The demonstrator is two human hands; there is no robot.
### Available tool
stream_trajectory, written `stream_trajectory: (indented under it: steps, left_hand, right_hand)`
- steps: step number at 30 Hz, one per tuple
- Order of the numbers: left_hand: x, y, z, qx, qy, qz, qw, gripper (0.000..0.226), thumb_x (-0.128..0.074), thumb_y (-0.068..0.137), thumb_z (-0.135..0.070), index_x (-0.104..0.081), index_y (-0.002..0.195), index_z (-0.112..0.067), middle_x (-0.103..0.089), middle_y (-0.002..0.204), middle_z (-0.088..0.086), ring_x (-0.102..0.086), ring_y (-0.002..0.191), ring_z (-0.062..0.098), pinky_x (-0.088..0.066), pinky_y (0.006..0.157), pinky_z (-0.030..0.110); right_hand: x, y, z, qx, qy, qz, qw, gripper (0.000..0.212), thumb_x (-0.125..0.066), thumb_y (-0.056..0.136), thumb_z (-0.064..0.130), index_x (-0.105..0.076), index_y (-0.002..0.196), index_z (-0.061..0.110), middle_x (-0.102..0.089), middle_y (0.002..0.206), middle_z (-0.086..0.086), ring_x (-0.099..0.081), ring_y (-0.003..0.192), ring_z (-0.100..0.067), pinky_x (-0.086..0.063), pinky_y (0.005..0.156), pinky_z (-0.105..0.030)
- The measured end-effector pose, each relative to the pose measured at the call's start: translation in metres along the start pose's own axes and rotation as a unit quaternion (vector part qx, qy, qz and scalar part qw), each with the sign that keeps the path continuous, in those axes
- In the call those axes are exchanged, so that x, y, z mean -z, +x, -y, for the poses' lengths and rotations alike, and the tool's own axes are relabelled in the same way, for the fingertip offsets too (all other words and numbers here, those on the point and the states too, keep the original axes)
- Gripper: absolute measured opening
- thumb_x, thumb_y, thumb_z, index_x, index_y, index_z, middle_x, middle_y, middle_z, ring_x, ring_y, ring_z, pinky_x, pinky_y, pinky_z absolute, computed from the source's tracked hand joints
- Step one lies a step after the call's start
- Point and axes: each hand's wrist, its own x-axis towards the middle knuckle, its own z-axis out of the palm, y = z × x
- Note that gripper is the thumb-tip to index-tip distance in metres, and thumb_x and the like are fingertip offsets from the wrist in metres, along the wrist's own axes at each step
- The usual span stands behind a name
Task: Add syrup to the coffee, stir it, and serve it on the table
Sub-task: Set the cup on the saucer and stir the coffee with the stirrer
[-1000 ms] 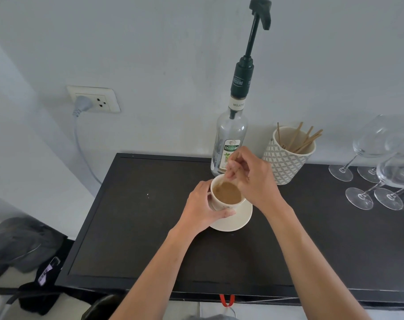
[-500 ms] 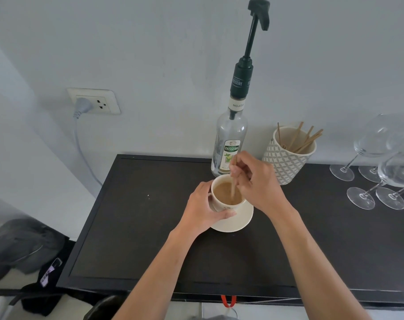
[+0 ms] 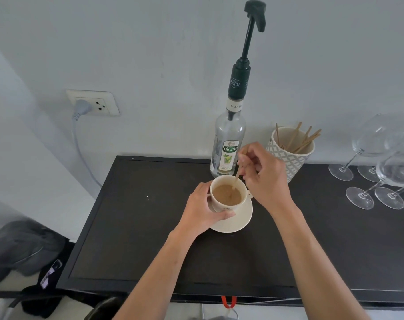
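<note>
A cream cup (image 3: 228,206) of milky coffee (image 3: 226,194) stands on a cream saucer (image 3: 241,221) on the black table (image 3: 131,227). My left hand (image 3: 202,212) wraps the cup's left side. My right hand (image 3: 264,174) pinches a thin wooden stir stick (image 3: 238,173), whose lower end dips into the coffee. Just behind the cup, against the wall, stands the clear syrup bottle (image 3: 228,144) with a tall dark green pump (image 3: 251,31).
A patterned white pot (image 3: 288,155) with several wooden sticks sits right of the bottle. Several empty wine glasses (image 3: 385,172) stand at the right. A wall socket (image 3: 92,102) with a grey cable is at the left. Dark bags (image 3: 23,250) lie on the floor left of the table.
My right hand has lifted and shifted right, so the stick now shows slanting into the coffee. My left hand and the cup have stayed in place.
</note>
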Motion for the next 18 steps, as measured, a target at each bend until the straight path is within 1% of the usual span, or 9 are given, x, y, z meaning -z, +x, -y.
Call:
stream_trajectory:
  steps: [2, 4, 8, 10, 11, 13, 14, 17, 18]
  left_hand:
    - [0.0, 0.0, 0.001, 0.0, 0.002, 0.0, 1.0, 0.081, -0.093, 0.059, -0.047, -0.047, 0.125, -0.041, -0.057, 0.125, -0.013, -0.057, 0.112, 0.005, -0.047, 0.095, 0.024]
    - [0.0, 0.0, 0.001, -0.003, 0.002, 0.0, 1.0, 0.081, -0.093, 0.059, -0.046, -0.048, 0.125, -0.04, -0.057, 0.125, -0.013, -0.057, 0.113, 0.005, -0.047, 0.095, 0.024]
    - [0.0, 0.0, 0.0, -0.005, 0.003, -0.002, 1.0, 0.079, -0.093, 0.06, -0.046, -0.048, 0.124, -0.04, -0.057, 0.124, -0.012, -0.057, 0.112, 0.005, -0.047, 0.095, 0.024]
    - [0.0, 0.0, 0.001, -0.005, -0.001, -0.003, 1.0, 0.078, -0.093, 0.059, -0.046, -0.048, 0.123, -0.041, -0.058, 0.124, -0.012, -0.058, 0.113, 0.007, -0.05, 0.096, 0.028]
    - [0.0, 0.0, 0.001, -0.004, -0.003, -0.003, 1.0, 0.078, -0.093, 0.059, -0.046, -0.048, 0.123, -0.041, -0.058, 0.123, -0.011, -0.058, 0.113, 0.007, -0.05, 0.097, 0.03]
    - [0.001, 0.0, 0.0, -0.004, -0.004, -0.003, 1.0, 0.079, -0.093, 0.059, -0.046, -0.049, 0.124, -0.04, -0.058, 0.123, -0.011, -0.058, 0.113, 0.007, -0.051, 0.098, 0.031]
    - [0.001, 0.0, 0.0, -0.003, -0.007, -0.006, 1.0, 0.078, -0.093, 0.059, -0.045, -0.049, 0.124, -0.041, -0.058, 0.123, -0.011, -0.058, 0.113, 0.007, -0.051, 0.098, 0.031]
    - [-0.001, -0.001, 0.0, -0.001, -0.016, -0.01, 1.0, 0.076, -0.094, 0.059, -0.042, -0.049, 0.121, -0.042, -0.059, 0.122, -0.011, -0.059, 0.112, 0.005, -0.051, 0.097, 0.031]
    - [-0.001, -0.001, 0.0, -0.001, -0.019, -0.01, 1.0, 0.077, -0.094, 0.059, -0.042, -0.049, 0.121, -0.042, -0.06, 0.123, -0.011, -0.059, 0.112, 0.005, -0.051, 0.097, 0.031]
  right_hand:
    - [0.004, -0.001, 0.005, 0.004, 0.005, -0.018, 1.0, 0.007, -0.057, 0.1, 0.001, -0.06, 0.093, 0.002, -0.065, 0.073, -0.006, -0.065, 0.062, -0.018, -0.056, 0.058, -0.04]
    - [0.008, -0.003, 0.012, 0.013, 0.008, -0.021, 1.0, 0.007, -0.057, 0.1, 0.001, -0.061, 0.094, 0.002, -0.066, 0.073, -0.007, -0.065, 0.063, -0.017, -0.057, 0.059, -0.037]
    - [0.011, -0.005, 0.019, 0.031, -0.011, -0.057, 0.998, 0.007, -0.057, 0.1, 0.0, -0.061, 0.094, 0.001, -0.065, 0.072, -0.007, -0.063, 0.062, -0.018, -0.054, 0.059, -0.033]
    - [0.009, -0.007, 0.022, 0.037, -0.011, -0.038, 0.999, 0.009, -0.057, 0.099, -0.004, -0.061, 0.092, 0.001, -0.063, 0.071, -0.007, -0.063, 0.061, -0.019, -0.053, 0.058, -0.034]
    - [0.009, -0.008, 0.023, 0.039, -0.007, -0.031, 0.999, 0.01, -0.057, 0.098, -0.005, -0.061, 0.091, 0.001, -0.062, 0.071, -0.006, -0.063, 0.061, -0.017, -0.053, 0.058, -0.033]
    - [0.009, -0.009, 0.025, 0.048, -0.006, -0.052, 0.998, 0.01, -0.057, 0.098, -0.005, -0.061, 0.09, 0.0, -0.062, 0.071, -0.006, -0.063, 0.061, -0.017, -0.053, 0.058, -0.028]
    - [0.008, -0.009, 0.026, 0.051, -0.009, -0.057, 0.997, 0.01, -0.057, 0.098, -0.005, -0.061, 0.09, -0.001, -0.062, 0.071, -0.007, -0.063, 0.061, -0.018, -0.053, 0.058, -0.028]
    - [0.009, -0.013, 0.026, 0.016, 0.01, -0.03, 0.999, 0.011, -0.057, 0.098, -0.004, -0.062, 0.091, 0.002, -0.064, 0.07, -0.006, -0.064, 0.061, -0.017, -0.055, 0.059, -0.035]
    - [0.011, -0.014, 0.026, -0.006, 0.028, -0.04, 0.999, 0.011, -0.057, 0.099, -0.001, -0.062, 0.092, 0.005, -0.065, 0.071, -0.006, -0.066, 0.062, -0.017, -0.057, 0.061, -0.035]
